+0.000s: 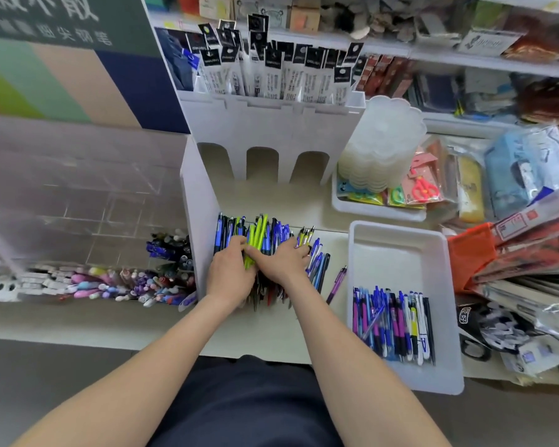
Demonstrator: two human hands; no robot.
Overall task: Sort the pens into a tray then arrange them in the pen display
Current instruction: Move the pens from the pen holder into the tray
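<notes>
Both hands work the pens (273, 235) heaped inside the white display (200, 201), with the pens' long axes pointing away from the camera. Left hand (229, 269) fingers curl around green pens (256, 237); right hand (283, 262) fingers lie spread flat on blue ones. Tray (400, 232) at right holds parallel pens. Writing on the packages (271, 72) is too blurred to read.

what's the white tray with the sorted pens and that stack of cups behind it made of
White tray: likely moulded plastic with a satin finish, going by the rounded corners and seamless walls. Stack of cups: looks like frosted translucent plastic, since the nested rims show through the sides.
</notes>
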